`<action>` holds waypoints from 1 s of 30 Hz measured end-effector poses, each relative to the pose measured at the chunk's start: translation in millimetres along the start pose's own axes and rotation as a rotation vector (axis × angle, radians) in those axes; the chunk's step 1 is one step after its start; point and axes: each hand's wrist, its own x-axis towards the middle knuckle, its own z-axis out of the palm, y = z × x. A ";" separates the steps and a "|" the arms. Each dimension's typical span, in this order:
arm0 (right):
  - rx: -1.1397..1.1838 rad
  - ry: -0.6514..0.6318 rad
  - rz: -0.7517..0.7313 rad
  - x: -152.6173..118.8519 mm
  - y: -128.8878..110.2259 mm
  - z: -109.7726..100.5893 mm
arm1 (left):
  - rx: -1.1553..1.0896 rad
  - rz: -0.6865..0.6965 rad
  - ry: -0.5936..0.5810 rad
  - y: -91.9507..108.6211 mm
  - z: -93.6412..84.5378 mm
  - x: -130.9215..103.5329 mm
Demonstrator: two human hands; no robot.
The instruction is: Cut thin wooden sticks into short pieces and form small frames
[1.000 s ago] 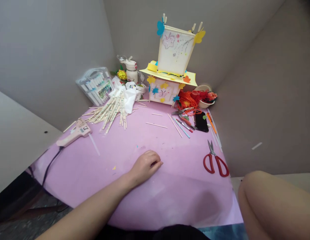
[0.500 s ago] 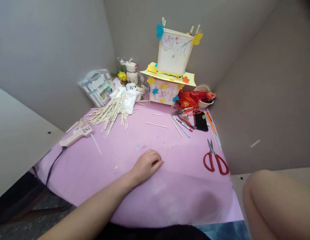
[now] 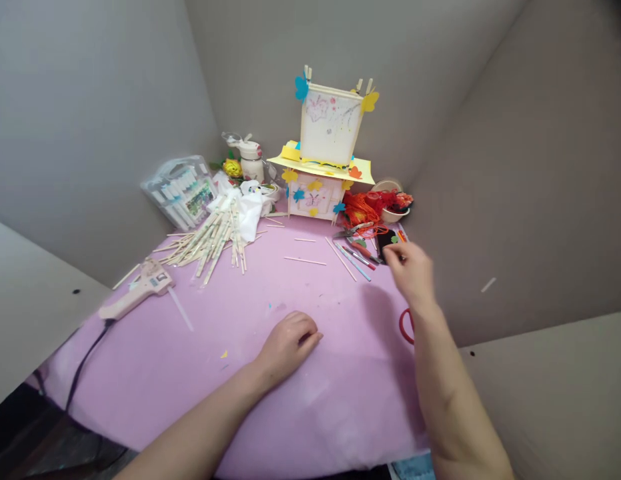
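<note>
My left hand (image 3: 289, 343) rests on the pink table cover (image 3: 310, 393), fingers curled together with nothing visible in them. Over the right side of the table is my right hand (image 3: 409, 268), beside the black phone (image 3: 385, 241), which it partly covers. Its fingers are bent towards the thumb; whether they hold anything is too small to tell. Below it, my right forearm hides most of the scissors, leaving a red handle (image 3: 406, 327) in sight. Pens (image 3: 357, 262) and pliers (image 3: 365, 251) lie left of my right hand.
A paper-and-stick lantern (image 3: 330, 127) stands at the back. Orange yarn (image 3: 363, 210) lies beside it. At the left are a heap of sticks (image 3: 217, 240), a marker case (image 3: 183, 193) and a corded glue gun (image 3: 140, 290). Walls enclose the back and sides.
My right hand has come into view and reached forward to the phone, its forearm now over the scissors. The view has shifted slightly; my left hand stays resting on the table.
</note>
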 end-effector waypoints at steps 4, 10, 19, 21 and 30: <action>-0.236 -0.375 0.139 -4.2 2.5 33.7 | 0.006 -0.005 -0.003 0.2 -0.5 1.0; -0.357 -0.389 0.248 -7.7 4.1 56.3 | 0.014 -0.035 -0.025 1.9 -1.9 3.8; -0.449 -0.401 0.276 -5.3 -0.5 53.5 | 0.013 -0.039 -0.058 2.9 -4.0 2.6; -0.451 -0.435 0.293 -3.8 -2.5 52.7 | 0.014 -0.035 -0.066 2.4 -4.3 3.2; -0.398 -0.605 0.403 -3.9 -5.9 36.9 | 0.016 -0.022 -0.073 2.5 -4.2 4.5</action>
